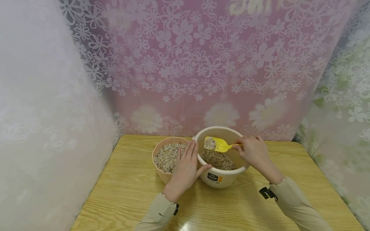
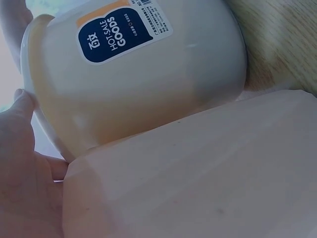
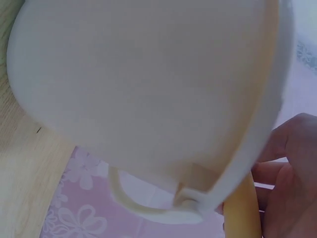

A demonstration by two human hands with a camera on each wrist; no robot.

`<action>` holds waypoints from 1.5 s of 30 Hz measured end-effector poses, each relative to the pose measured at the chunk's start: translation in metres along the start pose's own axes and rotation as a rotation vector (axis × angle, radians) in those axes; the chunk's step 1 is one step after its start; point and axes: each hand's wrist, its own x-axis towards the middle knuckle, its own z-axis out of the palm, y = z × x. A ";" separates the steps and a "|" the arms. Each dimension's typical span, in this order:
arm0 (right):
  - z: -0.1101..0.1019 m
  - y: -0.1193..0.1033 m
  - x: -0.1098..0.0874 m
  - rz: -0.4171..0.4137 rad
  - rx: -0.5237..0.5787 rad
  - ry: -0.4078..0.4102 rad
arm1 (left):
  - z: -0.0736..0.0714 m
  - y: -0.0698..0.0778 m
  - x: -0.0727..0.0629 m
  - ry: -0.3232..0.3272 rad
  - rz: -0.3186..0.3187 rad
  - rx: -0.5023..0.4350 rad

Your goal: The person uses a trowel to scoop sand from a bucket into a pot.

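A yellow scoop [image 1: 222, 146] carrying pale mixed grains [image 1: 210, 143] is held over the white bucket [image 1: 235, 179]. My right hand [image 1: 255, 152] grips its handle, which shows as a yellow bar [image 3: 241, 210] beside the bucket rim in the right wrist view. Darker mixed grains [image 1: 218, 160] lie in the bucket's bottom. My left hand [image 1: 185, 168] rests with straight fingers along the bucket's left rim, thumb spread onto the front rim. Just left, partly behind that hand, stands a peach basin [image 1: 162, 175] full of pale grains [image 1: 167, 158]. Basin and bucket stand side by side.
Both containers stand on a wood-grain table [image 1: 130, 199], near its back edge. A pink flowered cloth [image 1: 188, 80] hangs behind it, with pale sheets [image 1: 52, 128] at the sides. The bucket's carrying handle [image 3: 148, 210] hangs at its far side in the right wrist view.
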 end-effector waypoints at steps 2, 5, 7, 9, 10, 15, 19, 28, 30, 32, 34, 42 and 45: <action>-0.004 -0.001 -0.002 0.013 0.002 0.007 | 0.000 0.000 0.000 0.004 0.000 0.003; -0.010 -0.005 -0.004 0.036 -0.005 0.012 | 0.000 -0.001 0.001 -0.001 -0.003 -0.013; -0.014 -0.009 -0.006 0.052 -0.009 0.002 | 0.000 -0.004 0.000 -0.009 -0.007 -0.037; -0.019 -0.016 -0.007 0.061 -0.009 -0.009 | -0.002 -0.007 -0.001 -0.017 -0.020 -0.063; -0.021 -0.020 -0.008 0.065 -0.007 -0.016 | -0.002 -0.010 -0.002 -0.013 -0.025 -0.075; -0.031 -0.038 -0.010 0.047 -0.011 -0.009 | -0.015 -0.029 -0.011 0.043 -0.061 -0.087; -0.034 -0.053 0.000 0.018 -0.016 -0.034 | -0.027 -0.053 -0.022 0.099 -0.098 -0.094; -0.029 -0.088 0.020 -0.102 -0.126 0.016 | -0.033 -0.097 -0.056 0.069 -0.238 -0.137; -0.025 -0.099 0.026 -0.133 -0.165 0.032 | -0.033 -0.100 -0.061 0.066 -0.236 -0.134; -0.020 -0.109 0.030 -0.154 -0.209 0.040 | -0.029 -0.100 -0.063 0.062 -0.234 -0.131; -0.016 -0.118 0.033 -0.171 -0.257 0.049 | -0.027 -0.100 -0.064 0.070 -0.231 -0.132; -0.003 -0.148 0.040 -0.256 -0.461 0.099 | -0.022 -0.100 -0.065 0.088 -0.234 -0.131; 0.001 -0.153 0.041 -0.286 -0.497 0.150 | -0.022 -0.101 -0.064 0.089 -0.236 -0.127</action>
